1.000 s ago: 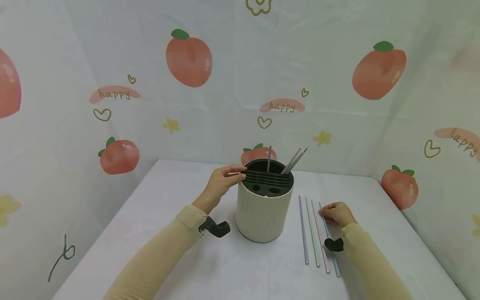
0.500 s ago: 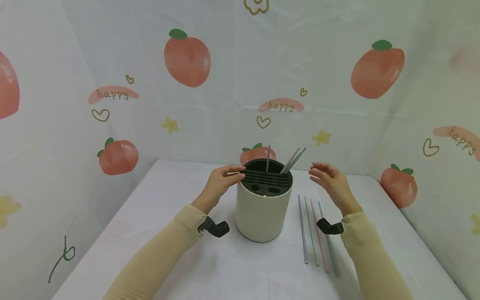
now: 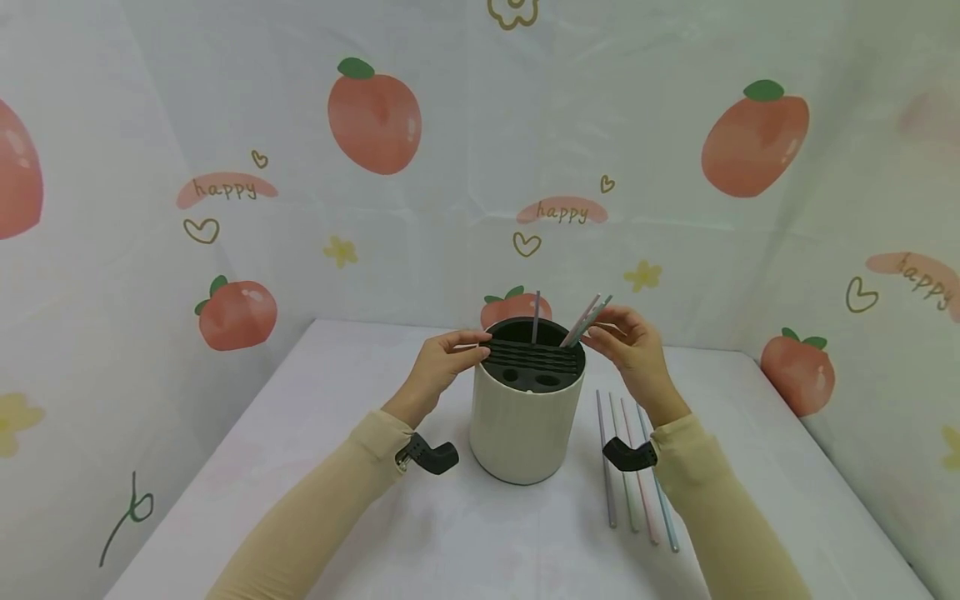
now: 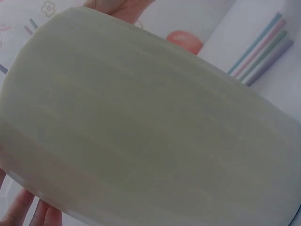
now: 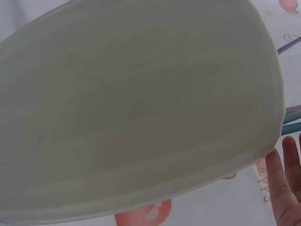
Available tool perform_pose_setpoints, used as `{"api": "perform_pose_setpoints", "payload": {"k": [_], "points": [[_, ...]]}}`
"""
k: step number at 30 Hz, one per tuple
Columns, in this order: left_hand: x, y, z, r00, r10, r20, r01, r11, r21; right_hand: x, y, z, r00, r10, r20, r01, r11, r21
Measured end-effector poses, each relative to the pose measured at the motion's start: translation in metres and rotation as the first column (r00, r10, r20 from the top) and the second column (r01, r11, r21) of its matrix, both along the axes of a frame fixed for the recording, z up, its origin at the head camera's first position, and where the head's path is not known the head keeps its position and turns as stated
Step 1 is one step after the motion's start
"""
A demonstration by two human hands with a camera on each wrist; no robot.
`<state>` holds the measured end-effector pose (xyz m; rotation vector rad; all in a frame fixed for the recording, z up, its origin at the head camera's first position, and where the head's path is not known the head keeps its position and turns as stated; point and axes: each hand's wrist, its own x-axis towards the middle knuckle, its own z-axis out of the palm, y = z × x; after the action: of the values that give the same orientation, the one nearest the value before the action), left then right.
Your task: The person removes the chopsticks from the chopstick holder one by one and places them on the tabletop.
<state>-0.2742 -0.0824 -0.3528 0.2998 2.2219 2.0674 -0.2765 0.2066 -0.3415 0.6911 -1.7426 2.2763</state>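
Note:
A cream ribbed utensil holder [image 3: 521, 437] with a black slotted top [image 3: 532, 358] stands upright mid-table. In its rear opening, a purple chopstick [image 3: 536, 317] stands nearly upright, while pink and green-blue chopsticks [image 3: 588, 319] lean right. My left hand [image 3: 435, 375] rests its fingertips and thumb on the holder's left rim. My right hand [image 3: 633, 354] is at the right rim, its fingers beside the leaning chopsticks; whether they touch them cannot be told. In the right wrist view, the right fingers [image 5: 282, 188] look straight, just below the blue chopstick [image 5: 291, 128].
Several purple, green, pink and blue chopsticks [image 3: 607, 475] lie side by side on the white table [image 3: 450, 542], right of the holder and partly under the right wrist. A white backdrop [image 3: 450, 217] with fruit prints rises behind and at the sides.
My right hand has left the blue chopstick on the table, risen and moved left to the leaning chopsticks in the holder. The left hand has stayed at the rim.

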Motion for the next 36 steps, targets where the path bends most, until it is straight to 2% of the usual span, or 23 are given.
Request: {"api": "perform_pose_setpoints", "payload": {"k": [9,14,18,22,24,26,29,32,34,36], "points": [[0.001,0.000,0.000,1.000,-0.006,-0.001,0.006,1.000,0.002,0.000,-0.002,0.000,0.999,-0.035,-0.001,0.035,0.997,0.072],[0.000,0.000,0.000,1.000,-0.002,-0.003,0.002,1.000,-0.008,0.001,-0.003,0.009,0.998,-0.041,-0.037,0.044,0.996,0.081],[0.000,0.000,-0.001,1.000,0.002,-0.006,-0.002,1.000,-0.011,0.002,-0.001,0.032,0.994,-0.052,-0.094,0.053,0.999,0.005],[-0.001,0.000,-0.002,1.000,0.007,-0.004,-0.007,1.000,-0.009,0.007,0.005,0.069,0.984,-0.053,-0.169,0.027,0.988,-0.152],[-0.001,0.000,-0.002,1.000,0.009,-0.003,-0.009,1.000,-0.008,0.011,0.010,0.089,0.978,-0.045,-0.202,-0.004,0.971,-0.237],[-0.001,0.000,-0.002,1.000,0.008,-0.004,-0.008,1.000,-0.005,0.016,0.017,0.110,0.975,-0.042,-0.218,-0.033,0.944,-0.329],[-0.001,0.000,-0.001,1.000,0.006,-0.008,-0.006,1.000,-0.005,0.023,0.030,0.135,0.974,-0.094,-0.206,-0.005,0.901,-0.435],[0.000,0.000,0.000,1.000,0.001,-0.013,-0.001,1.000,-0.007,0.027,0.046,0.148,0.971,-0.185,-0.150,0.093,0.875,-0.475],[0.000,0.000,0.000,1.000,-0.005,-0.014,0.005,1.000,-0.009,0.028,0.058,0.148,0.969,-0.226,-0.096,0.159,0.877,-0.454],[0.000,0.000,-0.001,1.000,-0.008,-0.014,0.008,1.000,-0.007,0.028,0.071,0.141,0.968,-0.248,-0.027,0.216,0.888,-0.406]]}}
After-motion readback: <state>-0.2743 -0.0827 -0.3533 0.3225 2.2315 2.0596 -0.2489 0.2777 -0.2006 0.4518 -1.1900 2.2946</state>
